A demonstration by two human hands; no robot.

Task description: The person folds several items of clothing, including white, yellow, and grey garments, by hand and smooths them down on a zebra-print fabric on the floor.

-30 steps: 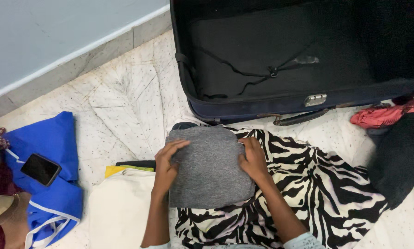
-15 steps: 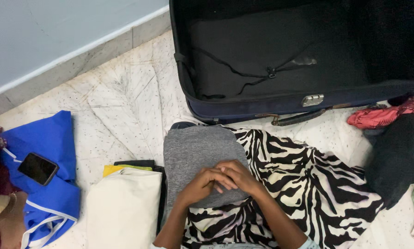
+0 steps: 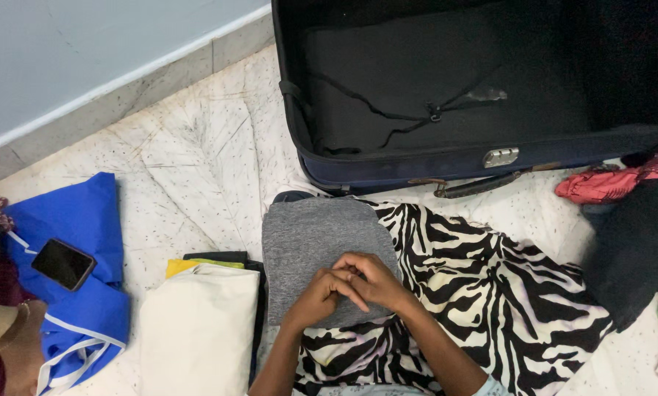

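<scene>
Both hands have slid from the sides of the grey top to its near edge, where the left hand and right hand now press together, fingers curled, gripping nothing. It lies folded flat on the zebra cloth, just before the open suitcase, so the fold looks finished.

Bare marble floor lies open at left. The open suitcase walls off the far side; clothes piles crowd the right.

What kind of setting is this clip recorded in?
Probably a room in a home, on the floor: an open navy suitcase lies on speckled stone tiles, with folded clothes such as a grey garment under both hands.
</scene>
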